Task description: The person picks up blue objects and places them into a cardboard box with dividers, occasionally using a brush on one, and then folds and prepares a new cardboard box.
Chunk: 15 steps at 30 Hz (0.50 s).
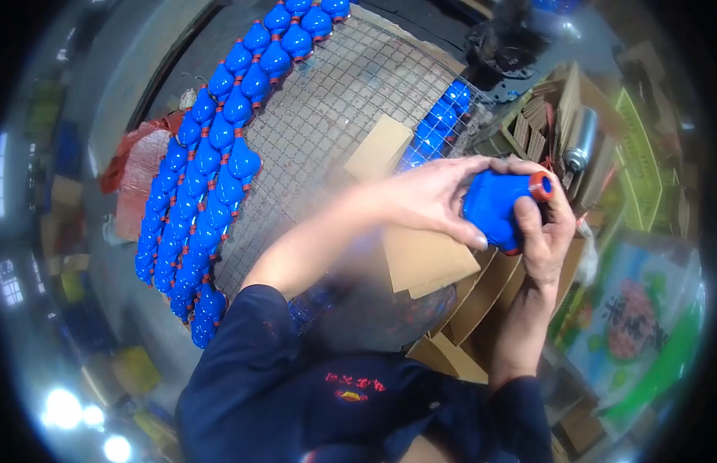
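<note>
A rounded blue casting with red-rimmed open ends, like a valve body [493, 204], is held up between my two hands at the right of the wire grid. My left hand [432, 197] wraps round its left side, thumb below and fingers over the top. On the other side my right hand [545, 235] is closed about it, its thumb near the red-rimmed end. Brown cardboard sheets [432, 258] lie just under my left hand, and another cardboard piece [378, 147] rests on the grid beyond my left forearm.
Several similar blue castings [208, 158] stand in rows along the left of the wire grid [328, 100]. More blue castings [439, 123] show under its right side. At right are a cardboard box [482, 305], a silver spray can [581, 139] and a printed plastic sack [636, 309].
</note>
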Tool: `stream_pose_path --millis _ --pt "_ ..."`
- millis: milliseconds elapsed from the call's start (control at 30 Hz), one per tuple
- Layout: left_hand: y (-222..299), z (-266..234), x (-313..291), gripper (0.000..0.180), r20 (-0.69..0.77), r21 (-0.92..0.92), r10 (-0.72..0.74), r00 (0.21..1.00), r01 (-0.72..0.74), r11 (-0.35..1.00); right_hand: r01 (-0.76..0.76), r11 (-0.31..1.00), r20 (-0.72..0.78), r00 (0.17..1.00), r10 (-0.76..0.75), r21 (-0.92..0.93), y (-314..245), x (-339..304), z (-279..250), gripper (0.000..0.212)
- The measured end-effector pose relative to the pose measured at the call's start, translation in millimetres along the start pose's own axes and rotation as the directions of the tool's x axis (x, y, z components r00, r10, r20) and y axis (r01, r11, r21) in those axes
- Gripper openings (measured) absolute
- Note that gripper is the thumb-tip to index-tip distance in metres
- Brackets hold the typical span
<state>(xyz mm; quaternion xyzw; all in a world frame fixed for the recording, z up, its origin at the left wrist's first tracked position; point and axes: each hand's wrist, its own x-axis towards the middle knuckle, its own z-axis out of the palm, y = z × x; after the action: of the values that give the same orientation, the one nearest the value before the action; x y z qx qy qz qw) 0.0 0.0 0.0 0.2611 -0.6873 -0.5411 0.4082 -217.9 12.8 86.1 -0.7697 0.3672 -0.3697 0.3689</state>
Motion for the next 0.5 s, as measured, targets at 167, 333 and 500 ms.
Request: stream_pose_path --millis 167,333,500 --pt "-37 -125 -200 0.045 -0.634 0.617 -0.224 0.740 0.659 0.430 -0.258 0.772 -0.379 0.754 0.537 0.580 16 -100 31 0.031" --pt "-137 -270 -450 0.086 -0.869 0.494 -0.195 0.456 0.829 -0.262 -0.588 0.804 -0.677 0.557 0.481 0.087 128 -153 65 0.027" --pt "-127 -256 -387 0.100 -0.904 0.350 -0.398 0.156 0.805 -0.479 -0.769 0.592 -0.660 0.576 0.482 -0.239 246 -176 105 0.026"
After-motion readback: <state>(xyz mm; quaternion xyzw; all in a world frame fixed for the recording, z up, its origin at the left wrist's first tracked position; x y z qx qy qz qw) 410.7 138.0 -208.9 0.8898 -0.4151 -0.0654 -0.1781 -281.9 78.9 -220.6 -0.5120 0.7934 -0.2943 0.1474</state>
